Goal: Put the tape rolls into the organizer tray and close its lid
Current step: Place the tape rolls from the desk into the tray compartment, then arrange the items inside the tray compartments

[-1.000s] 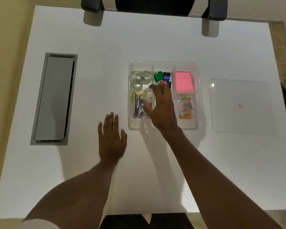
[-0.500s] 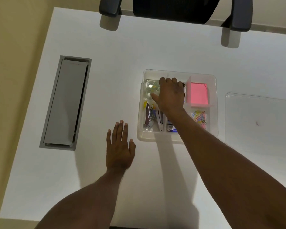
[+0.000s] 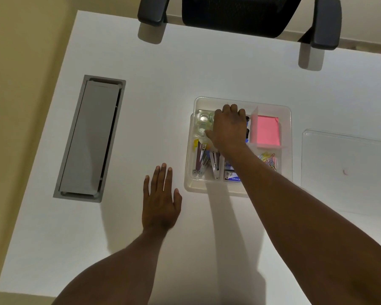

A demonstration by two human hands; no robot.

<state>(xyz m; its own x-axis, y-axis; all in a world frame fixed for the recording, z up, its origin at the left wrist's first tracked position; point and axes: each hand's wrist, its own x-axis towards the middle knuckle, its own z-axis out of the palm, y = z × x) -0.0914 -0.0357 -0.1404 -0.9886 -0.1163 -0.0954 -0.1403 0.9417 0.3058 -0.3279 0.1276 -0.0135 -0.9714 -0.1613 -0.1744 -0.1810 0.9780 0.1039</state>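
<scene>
The clear organizer tray sits on the white desk, right of centre. Clear tape rolls lie in its back-left compartment. My right hand reaches palm-down into the tray's back row, thumb beside the rolls and fingers curled at the far wall. Whatever is under the palm is hidden. My left hand lies flat on the desk, fingers spread, just left of the tray's front corner. The clear lid lies flat on the desk to the right of the tray.
The tray also holds pink sticky notes, coloured paper clips and metal staple removers. A grey cable hatch is set into the desk at left. A black office chair stands beyond the far edge.
My right hand carried a clear tape roll from the tray's middle to the back-left compartment and now rests there. The left hand stayed flat on the desk. The camera shifted.
</scene>
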